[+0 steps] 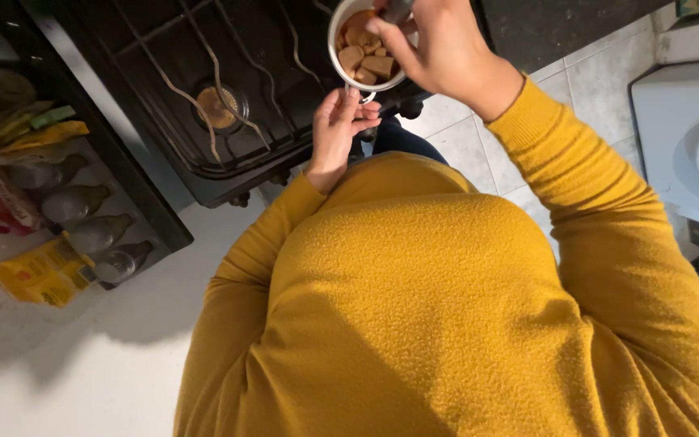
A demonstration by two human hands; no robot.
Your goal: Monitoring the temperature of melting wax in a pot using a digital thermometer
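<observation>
Black gas stove (204, 105) beside pale counter, bottles (95, 231) lined along its edge. Head view: left hand (340, 129) pinches handle of small white pot (335, 36) of tan chunks (366, 57) over stove's front edge. Right hand (434, 44), fingers curled around dark utensil (396, 8), over pot.

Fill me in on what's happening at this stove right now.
A person in a mustard-yellow sweater stands at a black gas stove. Their left hand grips the handle of a small white pot holding tan chunks of food. Their right hand is over the pot, holding something dark I can't identify. Bottles line the counter beside the stove.
</observation>
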